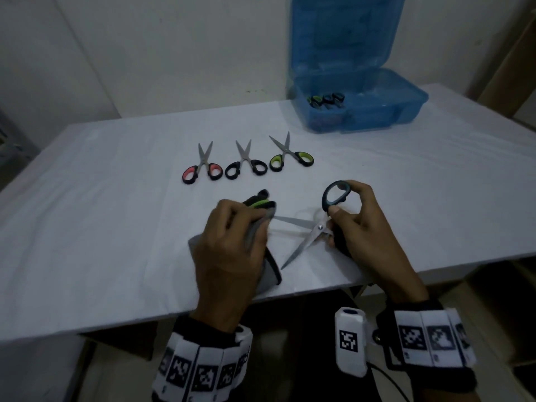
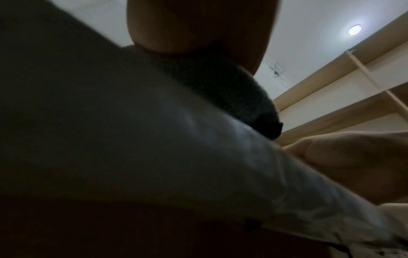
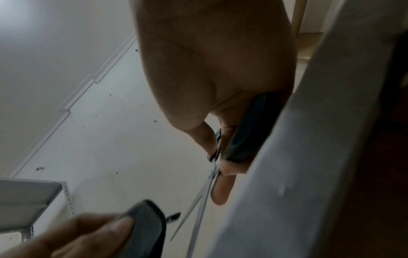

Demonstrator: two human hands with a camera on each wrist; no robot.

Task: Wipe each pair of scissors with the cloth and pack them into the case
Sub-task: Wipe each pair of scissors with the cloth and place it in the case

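White sheeting covers our table (image 1: 116, 227). At its far right corner the open blue case (image 1: 362, 103) already holds some scissors. Three pairs (image 1: 246, 161) wait mid-table, apparently unwiped. Near the front edge our left hand (image 1: 229, 245) grips the grey cloth (image 1: 261, 256), fingers curled round it; our right hand (image 1: 362, 224) clamps the handles of the opened blue-handled scissors (image 1: 316, 227).
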